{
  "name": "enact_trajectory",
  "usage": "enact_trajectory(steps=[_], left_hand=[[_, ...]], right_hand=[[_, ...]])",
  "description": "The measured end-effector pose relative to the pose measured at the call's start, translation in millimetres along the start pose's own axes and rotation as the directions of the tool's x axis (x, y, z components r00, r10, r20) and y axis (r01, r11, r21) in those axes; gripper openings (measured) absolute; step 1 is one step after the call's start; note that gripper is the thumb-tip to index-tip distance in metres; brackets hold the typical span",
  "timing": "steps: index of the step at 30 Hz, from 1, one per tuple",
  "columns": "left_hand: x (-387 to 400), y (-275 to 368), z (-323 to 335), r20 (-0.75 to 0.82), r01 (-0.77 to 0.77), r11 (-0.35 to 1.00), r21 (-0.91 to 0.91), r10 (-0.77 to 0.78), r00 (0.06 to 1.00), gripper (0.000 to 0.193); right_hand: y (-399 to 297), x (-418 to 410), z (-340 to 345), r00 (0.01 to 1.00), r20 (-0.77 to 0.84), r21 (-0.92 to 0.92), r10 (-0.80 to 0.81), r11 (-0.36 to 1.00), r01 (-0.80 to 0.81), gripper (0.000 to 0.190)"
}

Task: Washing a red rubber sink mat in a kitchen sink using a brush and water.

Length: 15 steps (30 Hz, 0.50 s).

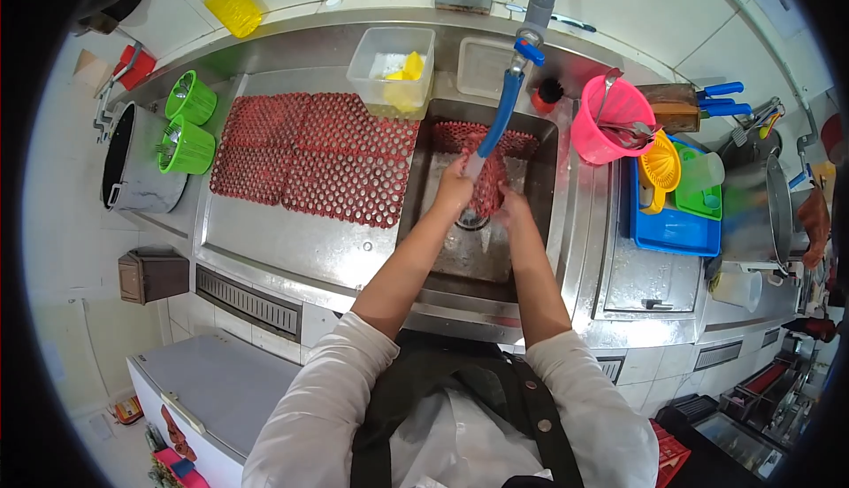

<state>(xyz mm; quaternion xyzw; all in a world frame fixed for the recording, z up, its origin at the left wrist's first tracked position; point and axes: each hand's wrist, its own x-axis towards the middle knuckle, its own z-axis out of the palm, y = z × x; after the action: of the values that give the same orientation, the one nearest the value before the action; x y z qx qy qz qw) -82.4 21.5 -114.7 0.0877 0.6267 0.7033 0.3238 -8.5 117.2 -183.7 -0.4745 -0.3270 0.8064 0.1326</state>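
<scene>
Inside the steel sink (464, 266), both hands are on a red perforated plastic mat (487, 186) under the blue tap hose (502, 113). My left hand (455, 186) grips the mat's left side beside the hose's pale end. At the mat's lower right edge is my right hand (511, 204), its fingers closed on the edge and partly hidden. Part of a red mat lies against the sink's back wall. More red perforated mats (318, 156) lie flat on the steel drainboard to the left. The sink drain (472, 220) shows below the held mat.
A clear plastic container (391, 73) with yellow pieces stands behind the sink's left corner. To the right are a pink basket (613, 120) of utensils, a blue tray (676, 232) and a yellow citrus juicer (658, 166). Green baskets (189, 146) and a large pot (149, 163) stand left.
</scene>
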Motion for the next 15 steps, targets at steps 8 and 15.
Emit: enact_trajectory(steps=[8,15], left_hand=[[-73,32,-9,0.291,-0.296,0.748,0.594,0.143,0.946,0.027],[-103,97,-73,0.528,-0.54,0.479,0.692,0.174,0.831,0.027]], right_hand=[[-44,-115,8,0.941,0.334,-0.442,0.058,0.891,0.102,0.055],[-43,-114,-49,0.848,0.529,-0.843,0.032,0.136,0.521,0.056]])
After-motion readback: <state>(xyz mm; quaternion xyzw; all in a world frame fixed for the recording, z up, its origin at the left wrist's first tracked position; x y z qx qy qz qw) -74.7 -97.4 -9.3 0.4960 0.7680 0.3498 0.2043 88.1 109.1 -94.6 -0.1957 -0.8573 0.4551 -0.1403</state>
